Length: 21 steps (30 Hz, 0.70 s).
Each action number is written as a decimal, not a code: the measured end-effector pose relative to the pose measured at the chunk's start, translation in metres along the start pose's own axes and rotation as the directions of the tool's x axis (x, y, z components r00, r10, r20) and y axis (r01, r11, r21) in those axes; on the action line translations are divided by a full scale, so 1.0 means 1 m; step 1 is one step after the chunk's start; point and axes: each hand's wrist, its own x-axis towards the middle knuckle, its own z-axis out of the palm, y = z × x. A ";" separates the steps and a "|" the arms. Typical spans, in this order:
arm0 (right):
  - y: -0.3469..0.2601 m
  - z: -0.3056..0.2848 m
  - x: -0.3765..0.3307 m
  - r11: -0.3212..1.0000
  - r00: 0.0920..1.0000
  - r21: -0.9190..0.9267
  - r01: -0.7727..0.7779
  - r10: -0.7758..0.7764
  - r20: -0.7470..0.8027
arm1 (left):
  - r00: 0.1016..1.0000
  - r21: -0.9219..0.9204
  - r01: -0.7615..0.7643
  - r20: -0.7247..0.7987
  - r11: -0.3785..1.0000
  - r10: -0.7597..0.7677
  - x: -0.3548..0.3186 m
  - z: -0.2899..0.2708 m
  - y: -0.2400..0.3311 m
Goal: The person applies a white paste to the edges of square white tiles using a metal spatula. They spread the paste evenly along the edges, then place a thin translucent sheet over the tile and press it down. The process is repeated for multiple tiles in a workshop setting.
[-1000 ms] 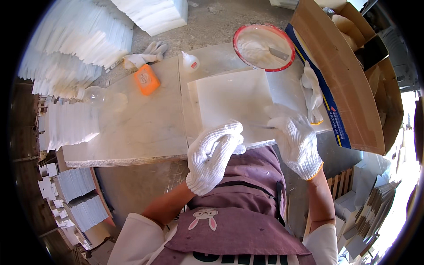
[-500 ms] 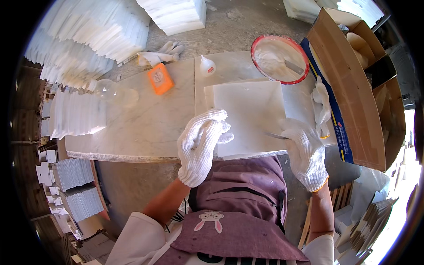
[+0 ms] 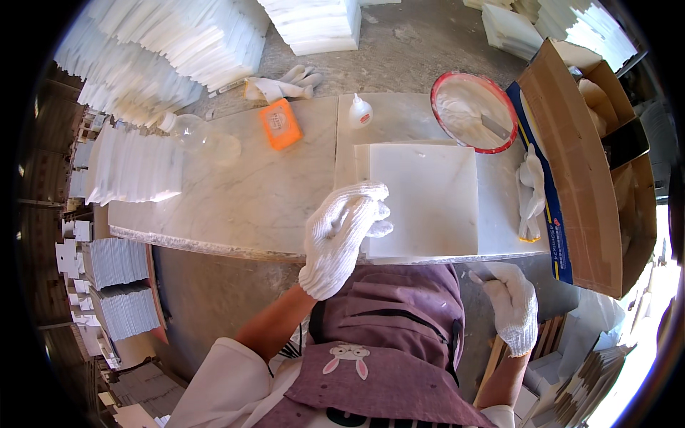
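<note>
A square white marble tile (image 3: 428, 200) lies on the tabletop in front of me, its near edge by the table's front edge. My left hand (image 3: 344, 235), in a white knitted glove, is at the tile's left side with its fingers curled; whatever they hold, if anything, is hidden. My right hand (image 3: 510, 303), also gloved, is closed in front of the table, below and right of the tile. A thin metal blade (image 3: 475, 277) pokes out of its fingers, mostly hidden. A red-rimmed bowl (image 3: 469, 146) of white paste with a flat scraper (image 3: 494, 127) stands beyond the tile.
A small white squeeze bottle (image 3: 360, 113), an orange box (image 3: 280, 124) and a clear plastic bottle (image 3: 203, 139) are on the marble tabletop (image 3: 271, 192). Spare gloves (image 3: 285, 85) lie behind. A cardboard box (image 3: 574, 171) borders the right side. Stacked tiles (image 3: 135, 164) stand at the left.
My right hand has drawn back from the tile's right part to below the table's front edge, taking the blade along. The left hand has kept its pose by the tile; the view has shifted slightly.
</note>
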 end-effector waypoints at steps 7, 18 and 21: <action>0.007 0.015 -0.004 0.935 0.913 0.354 0.005 0.140 -0.384 | 0.986 0.133 0.152 0.047 0.979 -0.159 0.009 -0.014 0.007; 0.005 0.023 0.002 0.934 0.865 0.354 0.045 0.141 -0.482 | 0.809 0.892 -0.386 0.204 0.236 0.551 0.095 -0.083 -0.012; 0.001 0.024 0.011 0.933 0.869 0.360 0.018 0.163 -0.467 | 0.828 0.885 -0.400 0.237 0.240 0.508 0.090 -0.077 -0.008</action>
